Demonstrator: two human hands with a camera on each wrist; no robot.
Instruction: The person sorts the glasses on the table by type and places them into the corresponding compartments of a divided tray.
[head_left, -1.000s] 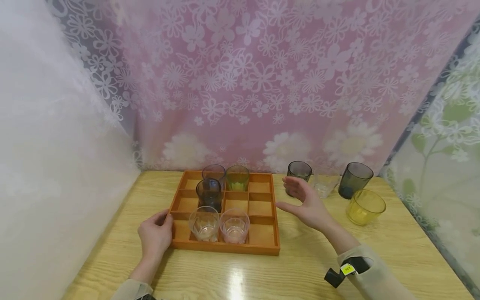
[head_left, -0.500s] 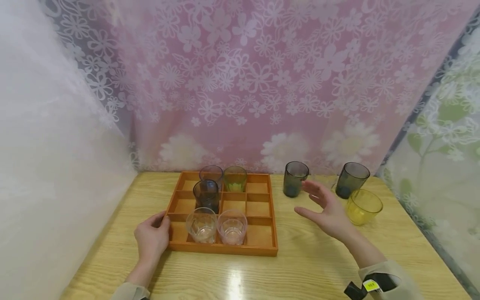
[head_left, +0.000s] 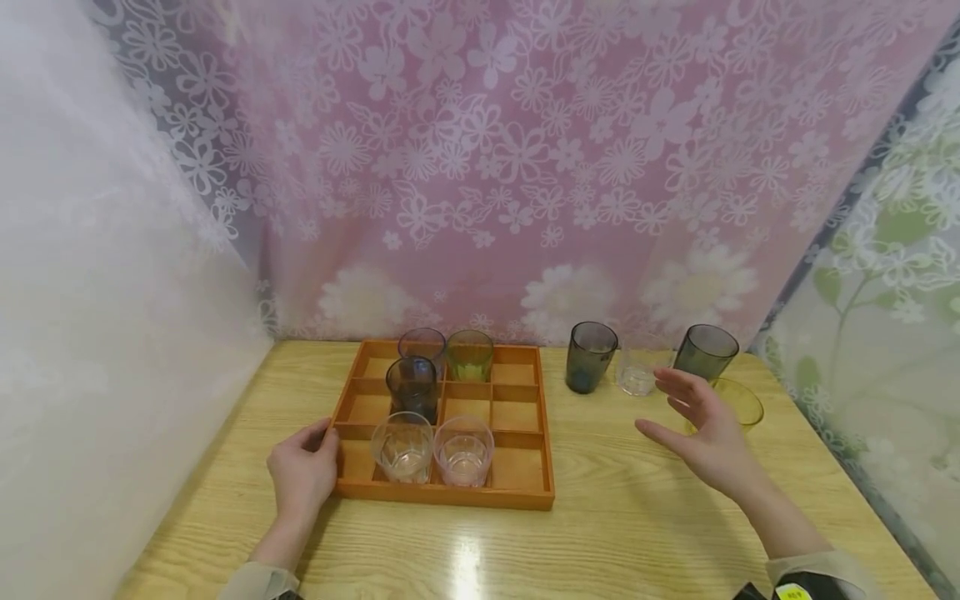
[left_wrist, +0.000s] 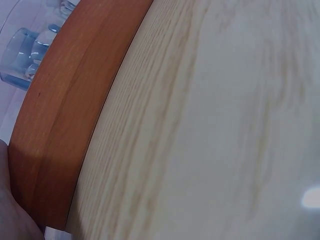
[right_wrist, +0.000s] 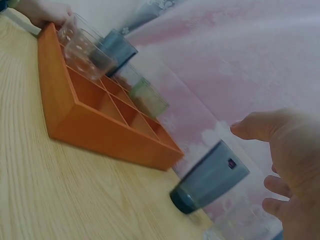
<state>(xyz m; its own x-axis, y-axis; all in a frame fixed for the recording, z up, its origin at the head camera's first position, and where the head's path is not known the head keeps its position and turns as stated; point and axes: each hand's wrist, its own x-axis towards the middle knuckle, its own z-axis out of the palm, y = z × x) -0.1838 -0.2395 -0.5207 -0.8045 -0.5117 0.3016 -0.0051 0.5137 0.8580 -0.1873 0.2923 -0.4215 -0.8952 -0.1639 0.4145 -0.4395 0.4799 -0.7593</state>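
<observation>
An orange wooden divided tray point(head_left: 536, 492) sits on the table and holds several glasses: a dark one point(head_left: 412, 387), a green one point(head_left: 469, 357), a clear one point(head_left: 402, 447) and a pinkish one point(head_left: 463, 451). My left hand point(head_left: 303, 471) rests against the tray's front-left corner with its thumb at the rim; the left wrist view shows only the tray's wall point(left_wrist: 65, 115). My right hand point(head_left: 675, 408) hovers open above the table, holding nothing, just in front of a yellow glass point(head_left: 742, 400). In the right wrist view my right hand point(right_wrist: 292, 165) is spread near a dark glass point(right_wrist: 210, 182).
Right of the tray stand a dark glass point(head_left: 589, 357), a small clear glass point(head_left: 636, 377) and another dark glass point(head_left: 701, 352). Flowered curtains close in the back and right; a white wall point(head_left: 112, 333) bounds the left. The wooden tabletop point(head_left: 600, 533) shows bare in front.
My right hand has moved right, from beside the tray to in front of the yellow glass, staying open. The left hand has stayed at the tray's corner.
</observation>
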